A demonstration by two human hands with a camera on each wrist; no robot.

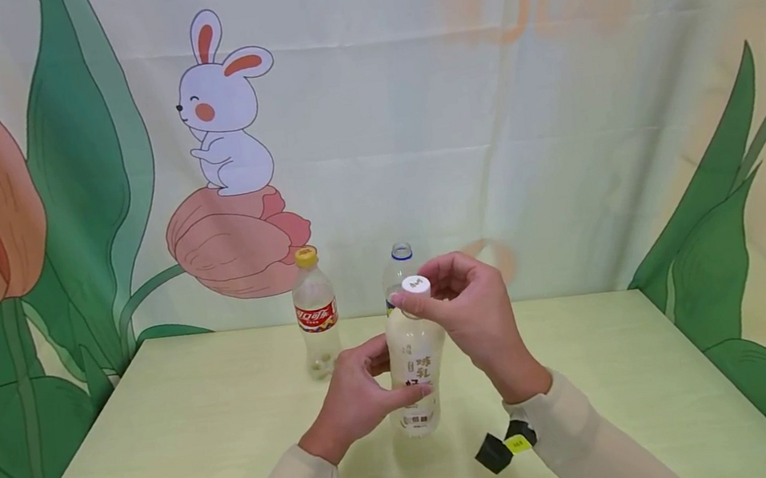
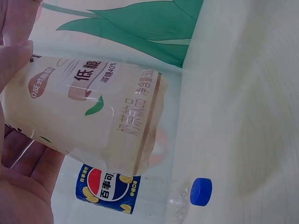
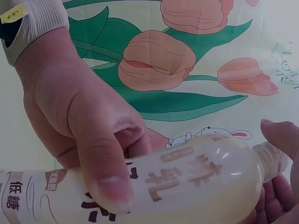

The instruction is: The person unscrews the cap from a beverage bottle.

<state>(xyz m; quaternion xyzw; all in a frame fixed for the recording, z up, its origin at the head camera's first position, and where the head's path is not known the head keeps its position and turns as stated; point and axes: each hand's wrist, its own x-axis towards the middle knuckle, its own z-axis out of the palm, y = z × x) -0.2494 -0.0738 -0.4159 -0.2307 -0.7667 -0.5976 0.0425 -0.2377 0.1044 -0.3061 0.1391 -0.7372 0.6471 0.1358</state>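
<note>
A pale milk tea bottle (image 1: 411, 344) with brown lettering is upright between my hands. My left hand (image 1: 356, 400) grips its body, thumb across the front label. At the top, my right hand (image 1: 484, 322) pinches the white cap (image 1: 416, 285) between thumb and fingers. In the right wrist view, the fingers of the right hand (image 3: 278, 200) surround the bottle's clear neck (image 3: 271, 161) and hide the cap. The left wrist view shows the bottle's base, but I cannot tell whether it touches the table.
Behind stands a clear Pepsi bottle (image 1: 398, 266) with an uncovered mouth. Its blue label (image 2: 107, 189) and a blue cap (image 2: 201, 192) on the table show from the left wrist. A Coca-Cola bottle (image 1: 317, 317) with a yellow cap stands left. A printed curtain (image 1: 366, 112) hangs behind the table (image 1: 182, 427).
</note>
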